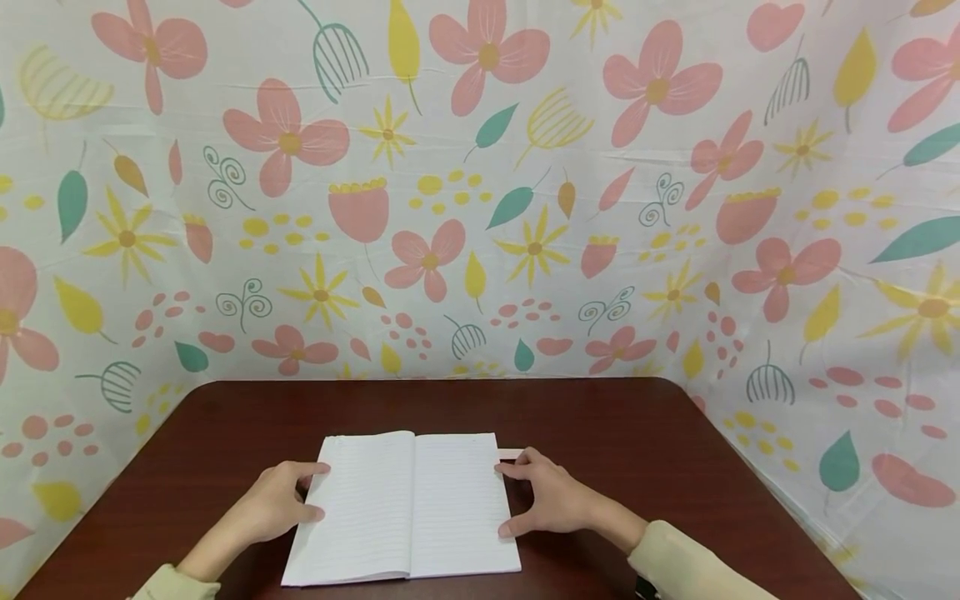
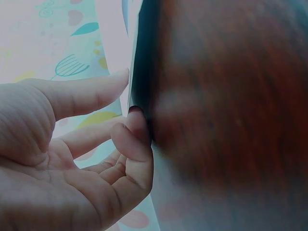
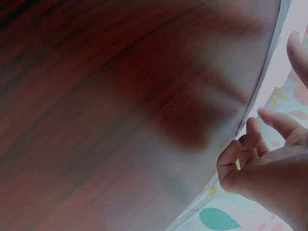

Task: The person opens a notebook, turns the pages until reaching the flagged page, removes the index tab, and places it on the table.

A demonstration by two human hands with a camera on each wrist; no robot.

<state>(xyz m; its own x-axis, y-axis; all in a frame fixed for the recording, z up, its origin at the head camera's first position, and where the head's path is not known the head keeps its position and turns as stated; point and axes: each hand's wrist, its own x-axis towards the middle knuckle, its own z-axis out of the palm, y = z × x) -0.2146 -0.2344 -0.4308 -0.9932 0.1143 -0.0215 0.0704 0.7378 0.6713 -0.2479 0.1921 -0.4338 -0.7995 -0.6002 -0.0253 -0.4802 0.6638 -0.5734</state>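
A lined notebook (image 1: 457, 500) lies spread at its middle on the dark wooden table, both pages blank apart from faint rules. At its left edge, my left hand (image 1: 273, 502) grips the notebook, thumb and index fingertips on the page. The left wrist view shows the left hand (image 2: 91, 154) with a bent finger behind the cover's edge. On the opposite edge, my right hand (image 1: 553, 493) holds the notebook by thumb and index finger, spread apart along the margin. In the right wrist view, the right hand's (image 3: 274, 149) other fingers curl beside the edge.
A short white strip (image 1: 511, 454) sticks out past the notebook's right edge, partly behind the right index finger. The brown table (image 1: 637, 450) has rounded far corners. Flower-printed curtains (image 1: 480, 192) stand close behind it and along its sides.
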